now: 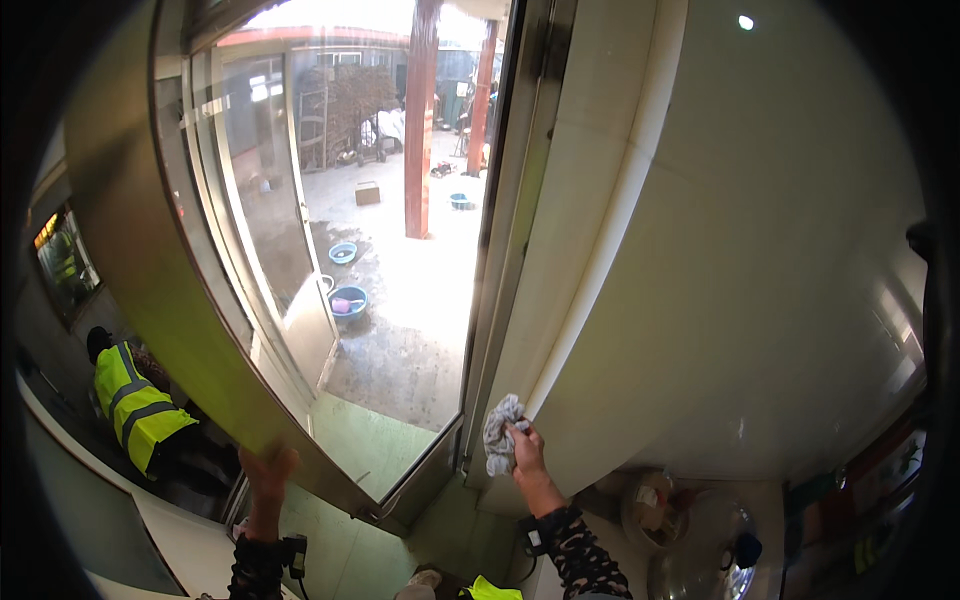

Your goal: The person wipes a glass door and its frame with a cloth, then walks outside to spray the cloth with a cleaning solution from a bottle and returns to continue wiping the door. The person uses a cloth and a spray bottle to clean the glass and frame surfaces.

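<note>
A crumpled grey-white cloth [502, 436] is pinched in my right hand [528, 453], close to the edge of the pale wall right of the doorway. My left hand [268, 469] is raised at the near face of a glazed door's wide frame [225, 352], its fingers up against or just beside it; the exact contact is not clear. The door stands ajar, and through its glass a yard shows. Both my sleeves are dark and patterned, with a small device strapped at each wrist.
A person in a yellow reflective vest [139, 405] bends down at the left. Bowls and a large metal lid [705, 547] lie on a surface at the lower right. Outside stand a red post [420, 127], blue basins [348, 303] and a cardboard box [367, 193].
</note>
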Available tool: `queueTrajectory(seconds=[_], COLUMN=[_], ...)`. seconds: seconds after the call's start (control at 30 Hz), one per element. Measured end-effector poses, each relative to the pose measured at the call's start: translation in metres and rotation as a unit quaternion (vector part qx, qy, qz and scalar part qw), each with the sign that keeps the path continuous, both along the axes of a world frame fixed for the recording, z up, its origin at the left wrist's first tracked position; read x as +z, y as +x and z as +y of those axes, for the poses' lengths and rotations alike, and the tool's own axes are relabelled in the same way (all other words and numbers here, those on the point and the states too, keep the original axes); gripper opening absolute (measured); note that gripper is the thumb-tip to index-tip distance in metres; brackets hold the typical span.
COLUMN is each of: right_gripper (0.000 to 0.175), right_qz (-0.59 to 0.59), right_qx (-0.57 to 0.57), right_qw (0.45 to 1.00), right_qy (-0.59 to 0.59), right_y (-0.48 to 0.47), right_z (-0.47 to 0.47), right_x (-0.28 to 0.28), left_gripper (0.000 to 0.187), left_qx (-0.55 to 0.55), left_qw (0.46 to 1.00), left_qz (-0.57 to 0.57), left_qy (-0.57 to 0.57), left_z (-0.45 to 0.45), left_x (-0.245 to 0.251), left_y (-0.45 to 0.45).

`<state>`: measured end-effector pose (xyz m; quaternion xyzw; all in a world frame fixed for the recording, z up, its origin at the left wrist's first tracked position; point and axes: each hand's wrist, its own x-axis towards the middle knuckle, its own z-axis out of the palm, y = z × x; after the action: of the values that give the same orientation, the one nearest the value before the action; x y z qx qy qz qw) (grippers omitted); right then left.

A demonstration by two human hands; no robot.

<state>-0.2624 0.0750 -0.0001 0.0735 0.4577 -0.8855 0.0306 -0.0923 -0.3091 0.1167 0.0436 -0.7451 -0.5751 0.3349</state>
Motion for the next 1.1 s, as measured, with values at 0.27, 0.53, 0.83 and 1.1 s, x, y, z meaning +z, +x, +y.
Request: queueTrajectory(seconds=[0.27,0.53,0.83,1.1], right_gripper=[0.023,0.027,0.042,0.044], right_qz=[0.169,0.388,0.704,0.629], right_qx=[0.088,-0.104,-0.236,-0.256], right_qw=[0.974,0.885,0.627,0.674], right_qy=[0.12,0.234,0.236,0.291], right_y=[-0.077,-0.123,-0.114,-0.085], right_z=[-0.013,-0.043,-0.113,-0.163], right_x=[0.188,0.422,0.684,0.709], left_gripper=[0.03,0.033,0.03,0.027], left_qx=[0.063,0.014,0.058,0.009], left_qw=[0.989,0.989,0.989,0.988], left_qz=[0.116,0.121,0.128,0.138], left_qy=[0.059,0.082,0.045,0.069], left_z=[0.023,0.02,0.025,0.022], left_x=[0.116,0.11,0.114,0.116], left_y=[-0.011,-0.018,-0.019,-0.018])
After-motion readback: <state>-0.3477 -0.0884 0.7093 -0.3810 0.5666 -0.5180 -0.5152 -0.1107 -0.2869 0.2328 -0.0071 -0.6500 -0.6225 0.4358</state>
